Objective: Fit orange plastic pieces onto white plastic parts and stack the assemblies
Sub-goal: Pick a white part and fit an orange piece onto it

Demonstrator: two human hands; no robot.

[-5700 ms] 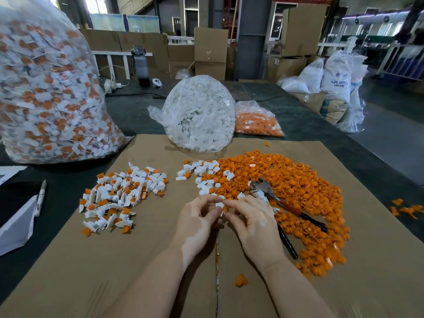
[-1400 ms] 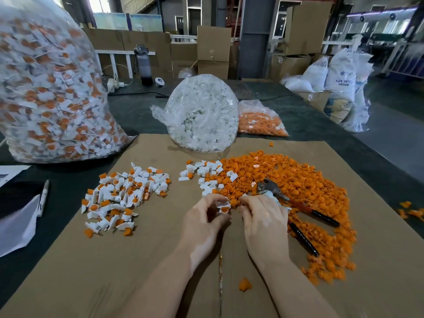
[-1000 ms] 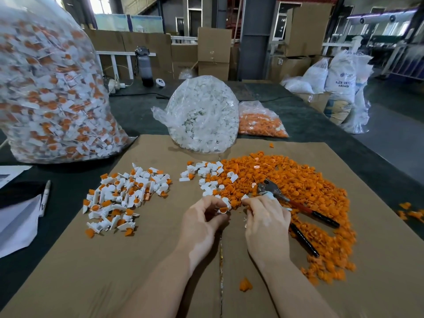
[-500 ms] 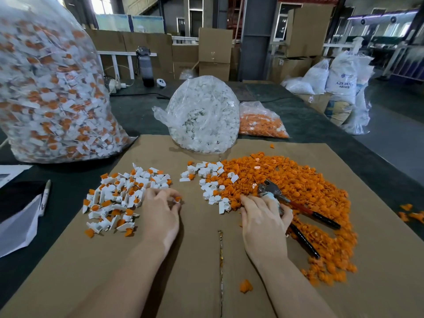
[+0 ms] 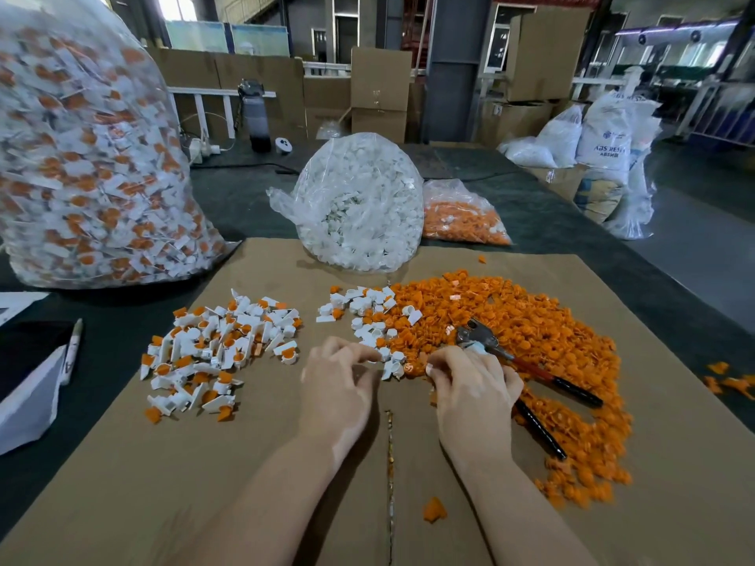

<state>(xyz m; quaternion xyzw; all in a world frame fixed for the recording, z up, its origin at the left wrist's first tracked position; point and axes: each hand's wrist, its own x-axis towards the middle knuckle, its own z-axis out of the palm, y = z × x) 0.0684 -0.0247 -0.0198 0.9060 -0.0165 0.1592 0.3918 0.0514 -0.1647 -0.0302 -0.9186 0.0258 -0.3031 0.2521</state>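
Head view: small white plastic parts [image 5: 374, 320] are seen scattered at the near-left edge of the loose heap of orange plastic pieces [image 5: 510, 320], on the brown cardboard sheet [image 5: 163, 484] covering the desk. The right hand [image 5: 470, 386] is curled with its grip pinched on something orange — exactly what cannot be told. The left hand [image 5: 339, 377] is loosely curled beside the white parts, apparently nothing held. One white part should be lifted cleanly, then pressed squarely — finished assemblies [image 5: 220, 349] lie left.
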